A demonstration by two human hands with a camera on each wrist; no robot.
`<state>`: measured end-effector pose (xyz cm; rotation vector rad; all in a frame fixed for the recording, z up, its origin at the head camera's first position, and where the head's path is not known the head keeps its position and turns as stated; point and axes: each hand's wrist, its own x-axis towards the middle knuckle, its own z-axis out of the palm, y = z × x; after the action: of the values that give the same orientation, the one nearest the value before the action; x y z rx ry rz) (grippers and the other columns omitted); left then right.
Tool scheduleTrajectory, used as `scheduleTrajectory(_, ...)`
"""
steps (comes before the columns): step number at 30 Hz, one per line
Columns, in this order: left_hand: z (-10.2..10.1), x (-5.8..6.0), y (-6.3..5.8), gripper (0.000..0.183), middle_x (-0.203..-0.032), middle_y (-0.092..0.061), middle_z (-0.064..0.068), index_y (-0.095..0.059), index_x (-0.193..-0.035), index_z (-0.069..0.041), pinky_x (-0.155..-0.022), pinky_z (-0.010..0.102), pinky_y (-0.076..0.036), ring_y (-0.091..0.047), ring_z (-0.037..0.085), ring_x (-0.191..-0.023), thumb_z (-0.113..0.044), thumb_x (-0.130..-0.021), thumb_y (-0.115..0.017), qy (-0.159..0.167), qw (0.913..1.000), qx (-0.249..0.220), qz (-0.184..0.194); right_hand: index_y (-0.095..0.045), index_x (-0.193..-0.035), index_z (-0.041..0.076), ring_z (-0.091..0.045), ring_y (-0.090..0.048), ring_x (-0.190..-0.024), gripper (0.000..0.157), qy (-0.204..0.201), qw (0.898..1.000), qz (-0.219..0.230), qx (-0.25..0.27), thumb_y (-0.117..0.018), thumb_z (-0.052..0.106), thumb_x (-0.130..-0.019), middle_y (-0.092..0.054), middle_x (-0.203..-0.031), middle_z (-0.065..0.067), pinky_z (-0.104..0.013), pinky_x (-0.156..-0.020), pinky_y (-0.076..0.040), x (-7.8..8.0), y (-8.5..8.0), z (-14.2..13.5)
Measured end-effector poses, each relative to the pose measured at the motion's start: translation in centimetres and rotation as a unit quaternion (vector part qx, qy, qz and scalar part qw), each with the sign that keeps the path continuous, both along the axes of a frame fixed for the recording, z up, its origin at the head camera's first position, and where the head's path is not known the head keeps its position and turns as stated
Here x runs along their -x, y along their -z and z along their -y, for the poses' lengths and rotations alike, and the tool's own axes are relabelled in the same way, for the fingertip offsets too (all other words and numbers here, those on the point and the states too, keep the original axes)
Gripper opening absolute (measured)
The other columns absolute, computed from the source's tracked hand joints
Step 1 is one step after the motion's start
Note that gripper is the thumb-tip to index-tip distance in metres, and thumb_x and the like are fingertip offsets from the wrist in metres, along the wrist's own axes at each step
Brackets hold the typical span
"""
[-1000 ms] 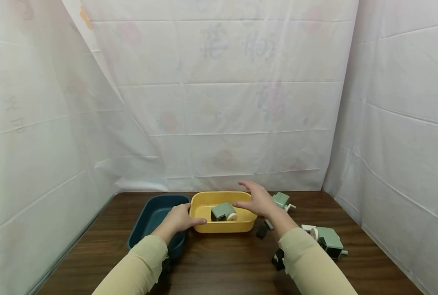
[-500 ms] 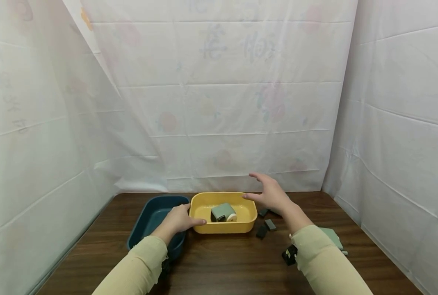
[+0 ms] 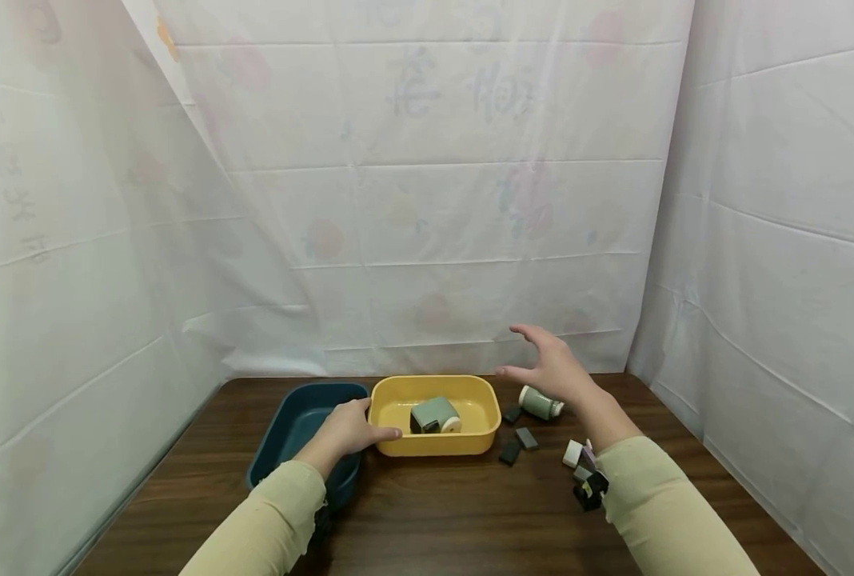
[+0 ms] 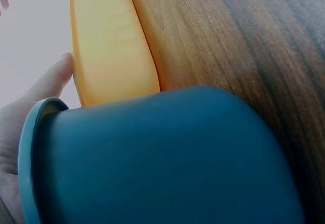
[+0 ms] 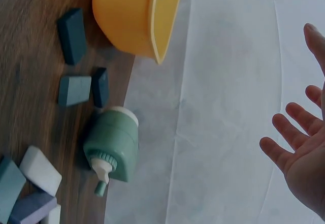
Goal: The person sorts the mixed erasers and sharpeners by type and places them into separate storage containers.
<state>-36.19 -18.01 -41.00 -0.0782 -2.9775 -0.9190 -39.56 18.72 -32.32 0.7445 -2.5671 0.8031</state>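
Observation:
My left hand rests at the left end of the yellow bin, its thumb stretched along the near rim. The left wrist view shows a straight digit touching the bin's edge; the other fingers are mostly hidden. Inside the bin lies a green hand-crank pencil sharpener. Holding nothing, my right hand hovers in the air to the right of the bin, fingers spread. Below it, a second green crank sharpener lies on the table.
A dark blue bin stands left of the yellow one, partly behind my left arm. Small dark and grey blocks lie right of the yellow bin. Nearer my right sleeve are a white block and a black-and-yellow piece.
My right hand has moved right and upward, away from the yellow bin, uncovering small blocks. The sleeve now covers another sharpener at the right. Left hand and bins stay put.

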Motion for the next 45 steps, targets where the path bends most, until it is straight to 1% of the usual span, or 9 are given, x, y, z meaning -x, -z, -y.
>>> scheduleTrajectory(5, 0.0, 0.1, -0.1, 0.092, -0.12, -0.067, 0.016, -0.059, -0.138, 0.001, -0.087, 0.047, -0.053, -0.061, 0.023, -0.093, -0.06, -0.073, -0.084, -0.003, 1.0, -0.002, 0.003, -0.044, -0.153, 0.013, -0.038, -0.04, -0.141, 0.088, 0.015, 1.0, 0.009, 0.003, -0.079, 0.055, -0.084, -0.045, -0.154, -0.014, -0.061, -0.108, -0.038, 0.0, -0.1, -1.1)
scheduleTrajectory(9, 0.0, 0.0, 0.0, 0.093, -0.119, -0.067, 0.015, -0.059, -0.138, 0.0, -0.087, 0.047, -0.053, -0.061, 0.023, -0.093, -0.061, -0.073, -0.084, -0.006, 0.9999, -0.003, 0.008, -0.043, -0.154, 0.012, -0.039, -0.037, -0.142, 0.087, 0.031, 0.999, 0.026, 0.005, -0.079, 0.051, -0.085, -0.042, -0.155, -0.015, -0.062, -0.11, -0.035, 0.2, 0.1, -1.8)
scheduleTrajectory(12, 0.1, 0.0, 0.1, 0.092, -0.116, -0.068, 0.013, -0.06, -0.137, 0.0, -0.085, 0.045, -0.054, -0.06, 0.022, -0.09, -0.061, -0.073, -0.084, -0.003, 1.0, -0.001, 0.005, -0.042, -0.155, 0.012, -0.04, -0.035, -0.144, 0.088, 0.043, 0.998, 0.037, 0.011, -0.079, 0.051, -0.085, -0.041, -0.156, -0.016, -0.063, -0.111, -0.033, 0.5, 0.4, -2.3)
scheduleTrajectory(16, 0.2, -0.1, 0.0, 0.093, -0.112, -0.068, 0.012, -0.059, -0.138, 0.001, -0.082, 0.045, -0.054, -0.06, 0.021, -0.088, -0.061, -0.073, -0.084, -0.001, 1.0, 0.004, 0.0, -0.042, -0.154, 0.012, -0.041, -0.033, -0.144, 0.089, 0.052, 0.998, 0.034, 0.011, -0.078, 0.054, -0.085, -0.04, -0.156, -0.017, -0.064, -0.111, -0.032, 0.9, 0.7, -3.0)
scheduleTrajectory(20, 0.3, -0.2, -0.1, 0.095, -0.113, -0.068, 0.013, -0.058, -0.139, 0.001, -0.082, 0.045, -0.053, -0.06, 0.021, -0.089, -0.062, -0.072, -0.084, -0.001, 1.0, 0.007, 0.0, -0.04, -0.155, 0.009, -0.042, -0.029, -0.146, 0.092, 0.057, 0.998, 0.03, 0.004, -0.078, 0.055, -0.084, -0.037, -0.157, -0.02, -0.064, -0.112, -0.029, 1.4, 1.2, -3.5)
scheduleTrajectory(27, 0.1, -0.2, -0.1, 0.09, -0.112, -0.069, 0.012, -0.061, -0.136, 0.0, -0.083, 0.045, -0.054, -0.06, 0.021, -0.088, -0.06, -0.074, -0.084, 0.001, 1.0, 0.003, -0.001, -0.032, -0.158, 0.004, -0.046, -0.021, -0.148, 0.103, 0.074, 0.996, 0.044, 0.001, -0.078, 0.058, -0.083, -0.024, -0.162, -0.027, -0.067, -0.113, -0.025, 2.2, 2.4, -4.3)
scheduleTrajectory(33, 0.1, -0.2, 0.1, 0.091, -0.116, -0.068, 0.014, -0.06, -0.137, 0.001, -0.084, 0.045, -0.054, -0.06, 0.022, -0.09, -0.06, -0.074, -0.084, 0.0, 1.0, 0.004, -0.003, -0.028, -0.159, 0.003, -0.048, -0.017, -0.149, 0.105, 0.083, 0.995, 0.059, 0.011, -0.079, 0.054, -0.083, -0.014, -0.165, -0.027, -0.068, -0.113, -0.024, 2.7, 3.6, -4.3)
scheduleTrajectory(42, 0.2, -0.2, 0.3, 0.089, -0.105, -0.068, 0.008, -0.061, -0.134, 0.0, -0.079, 0.043, -0.054, -0.059, 0.02, -0.085, -0.061, -0.073, -0.084, -0.001, 1.0, 0.001, -0.005, -0.028, -0.159, 0.003, -0.05, -0.018, -0.148, 0.106, 0.095, 0.993, 0.076, 0.011, -0.079, 0.056, -0.083, -0.012, -0.164, -0.03, -0.069, -0.112, -0.025, 3.7, 5.5, -4.4)
scheduleTrajectory(45, 0.3, -0.2, 0.3, 0.09, -0.107, -0.069, 0.009, -0.061, -0.135, 0.0, -0.079, 0.043, -0.054, -0.059, 0.02, -0.085, -0.061, -0.073, -0.085, -0.001, 1.0, 0.0, -0.005, -0.027, -0.159, 0.002, -0.051, -0.018, -0.147, 0.107, 0.098, 0.991, 0.087, 0.011, -0.078, 0.056, -0.083, -0.012, -0.164, -0.031, -0.07, -0.111, -0.024, 3.8, 6.0, -4.3)
